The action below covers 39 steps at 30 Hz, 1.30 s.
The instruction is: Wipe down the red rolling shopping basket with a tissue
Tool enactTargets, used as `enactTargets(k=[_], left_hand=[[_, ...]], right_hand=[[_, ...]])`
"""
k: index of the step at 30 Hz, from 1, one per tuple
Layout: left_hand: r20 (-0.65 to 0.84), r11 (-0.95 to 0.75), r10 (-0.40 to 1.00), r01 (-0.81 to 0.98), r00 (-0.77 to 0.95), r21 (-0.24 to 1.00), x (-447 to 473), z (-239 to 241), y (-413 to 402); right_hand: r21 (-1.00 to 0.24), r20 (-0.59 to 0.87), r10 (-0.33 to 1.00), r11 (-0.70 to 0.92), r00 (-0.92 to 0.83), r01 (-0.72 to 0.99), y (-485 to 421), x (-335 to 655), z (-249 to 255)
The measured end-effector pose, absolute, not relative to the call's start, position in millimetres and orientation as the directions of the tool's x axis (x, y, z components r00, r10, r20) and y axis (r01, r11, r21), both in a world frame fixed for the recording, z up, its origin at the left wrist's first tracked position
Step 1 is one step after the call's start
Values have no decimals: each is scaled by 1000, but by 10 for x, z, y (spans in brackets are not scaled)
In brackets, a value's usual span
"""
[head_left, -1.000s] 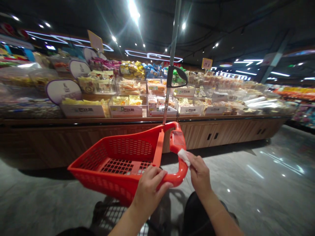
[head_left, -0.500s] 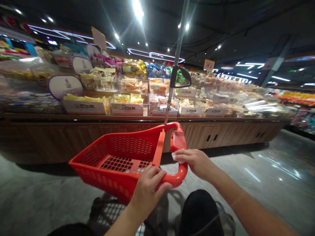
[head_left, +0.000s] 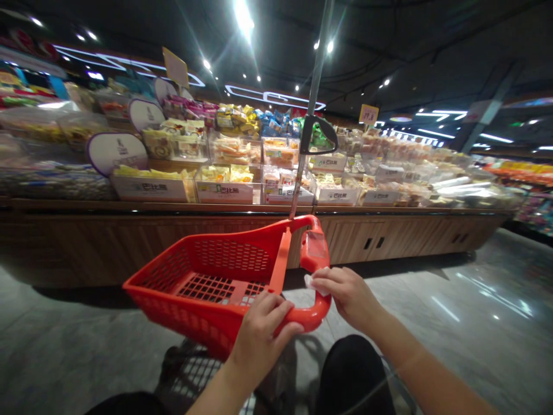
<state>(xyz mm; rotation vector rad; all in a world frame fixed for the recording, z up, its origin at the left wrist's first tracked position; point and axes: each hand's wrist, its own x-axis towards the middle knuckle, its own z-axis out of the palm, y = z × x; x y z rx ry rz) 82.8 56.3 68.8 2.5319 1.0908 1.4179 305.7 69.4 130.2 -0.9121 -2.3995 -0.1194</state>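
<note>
Head view: in the foreground, a red plastic cart basket with perforated walls [head_left: 181,320], with a red tubular loop handle [head_left: 309,319] at the right end. Left hand [head_left: 261,325] curled over the basket's near right corner, grasping the handle at the join with the rim, thumb along the tube. Right hand [head_left: 349,291] at the handle's outer side, fingers bent over the tube, pinching a small crumpled white wipe [head_left: 309,281] against it, just below a red box-shaped holder with a clear panel [head_left: 317,245]. Paper or cloth: cannot tell.

Inside the basket, a red gridded floor [head_left: 207,287] with dark openings; beneath, a dark mesh lower basket [head_left: 190,372], partly hidden. At the basket's far right corner, an upright, slightly tilted metal pole [head_left: 317,75] with a black loop-shaped bracket [head_left: 307,135].

Behind, a long wood-panelled display counter [head_left: 345,242]. Along the front edge, a row of clear-sided bins with white front panels [head_left: 224,193]: yellow packets [head_left: 144,172] in the leftmost bin, yellow-and-white packs in the next, pale packs in the others. On the tier behind, clear tubs of orange-toned packs [head_left: 235,150]. Along the back edge, heaps of purple, yellow, blue and green packets [head_left: 237,119]. Toward the left end, clear lidded containers [head_left: 32,124], contents yellowish and blurred; toward the right end, clear-wrapped packs [head_left: 458,184], details too blurred to tell.
</note>
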Motion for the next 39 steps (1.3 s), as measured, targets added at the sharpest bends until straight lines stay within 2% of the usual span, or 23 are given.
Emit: enactTargets(k=[4, 10, 15, 17, 19, 22, 26, 28, 32, 37, 39], left_hand=[[733, -763, 579, 556, 357, 331, 808, 714, 558], [763, -794, 533, 528, 367, 301, 785, 749, 545], [761, -802, 523, 525, 384, 286, 750, 764, 532], [768, -814, 501, 519, 399, 262, 725, 772, 528], [782, -830, 473, 502, 406, 241, 699, 777, 521], [813, -849, 428, 483, 394, 213, 663, 780, 505], [821, -853, 395, 497, 412, 161, 581, 779, 484], [821, -856, 380, 498, 427, 138, 513, 771, 482], [805, -855, 386, 502, 451, 129, 362, 726, 498], [763, -842, 445, 509, 469, 178, 246, 660, 537], [749, -837, 465, 509, 472, 200, 207, 645, 548]], right_hand=[[-153, 494, 518, 842, -698, 517, 614, 3040, 1290], [-121, 628, 563, 753, -537, 647, 810, 3147, 1152], [-257, 703, 532, 809, -472, 529, 521, 3073, 924], [-304, 740, 519, 825, -428, 476, 397, 3036, 799], [-287, 789, 484, 834, -378, 470, 381, 3018, 687], [-272, 864, 448, 799, -229, 535, 507, 3001, 574], [-346, 887, 458, 738, -54, 579, 498, 2893, 479], [-360, 880, 472, 745, -62, 562, 360, 2812, 428], [-287, 882, 449, 755, -146, 589, 194, 2720, 386], [-302, 898, 437, 692, -47, 656, 306, 2669, 509], [-300, 890, 452, 684, -64, 665, 273, 2624, 546]])
